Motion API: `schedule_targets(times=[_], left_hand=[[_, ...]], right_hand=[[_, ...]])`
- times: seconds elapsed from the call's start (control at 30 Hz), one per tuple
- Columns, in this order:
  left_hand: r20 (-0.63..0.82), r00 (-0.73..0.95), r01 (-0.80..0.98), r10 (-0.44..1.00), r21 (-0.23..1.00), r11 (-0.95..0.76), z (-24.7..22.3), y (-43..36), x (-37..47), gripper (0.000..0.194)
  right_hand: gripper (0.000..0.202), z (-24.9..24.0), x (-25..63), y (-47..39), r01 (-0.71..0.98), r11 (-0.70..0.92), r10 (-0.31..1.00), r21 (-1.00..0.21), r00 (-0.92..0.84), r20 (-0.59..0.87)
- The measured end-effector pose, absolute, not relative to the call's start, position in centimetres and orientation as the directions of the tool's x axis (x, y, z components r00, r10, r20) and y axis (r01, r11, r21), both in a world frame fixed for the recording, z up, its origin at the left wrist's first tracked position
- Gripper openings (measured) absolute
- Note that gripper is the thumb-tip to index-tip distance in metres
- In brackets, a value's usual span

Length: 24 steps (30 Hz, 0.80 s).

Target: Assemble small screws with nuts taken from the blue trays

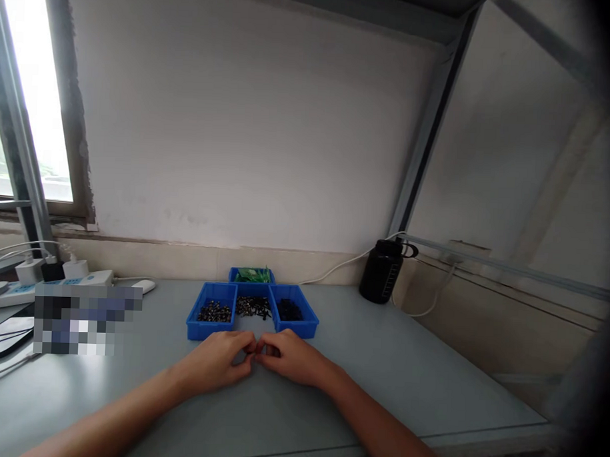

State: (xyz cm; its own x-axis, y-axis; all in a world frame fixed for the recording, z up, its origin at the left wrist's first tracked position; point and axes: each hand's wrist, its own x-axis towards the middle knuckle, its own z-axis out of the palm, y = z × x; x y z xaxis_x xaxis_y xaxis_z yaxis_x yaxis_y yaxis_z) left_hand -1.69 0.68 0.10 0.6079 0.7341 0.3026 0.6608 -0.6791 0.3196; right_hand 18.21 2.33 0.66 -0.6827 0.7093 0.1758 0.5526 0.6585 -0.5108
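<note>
My left hand (229, 359) and my right hand (286, 356) meet fingertip to fingertip just above the grey table, both closed in a pinch. Whatever lies between the fingertips is too small and too hidden to name. Beyond the left hand is a blue bin (197, 331) with small shiny metal parts (215, 311). Past the right hand, a second blue bin (309, 330) holds small black parts (289, 310). Mixed dark and metallic pieces (253, 307) lie in the space between the two bins. Behind them, another blue bin (232, 274) contains green packaging (252, 274).
A black bottle (380, 274) with a loop lid stands at the back right beside a metal post. On the left are a white power strip (96, 279) with chargers and cables, a white mouse (145, 285) and a blurred-out patch. The table (420, 372) meets a wall behind.
</note>
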Motion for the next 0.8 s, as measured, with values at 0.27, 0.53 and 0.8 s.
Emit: schedule_targets(times=[0.27,0.53,0.8], left_hand=[[0.286,0.635,0.679,0.718,0.237,-0.695,0.02,0.84,-1.66,0.012],[0.259,0.631,0.692,0.731,0.237,-0.682,0.46,0.68,-1.7,0.018],[0.265,0.614,0.709,0.744,0.23,-0.667,0.54,0.78,-1.94,0.017]], right_hand=[[0.02,0.63,18.07,2.25,0.559,0.68,0.703,-0.474,-0.68,0.206],[0.02,0.71,18.3,2.44,0.582,0.677,0.717,-0.451,-0.661,0.222],[0.018,1.01,18.45,2.65,0.586,0.64,0.745,-0.497,-0.63,0.219]])
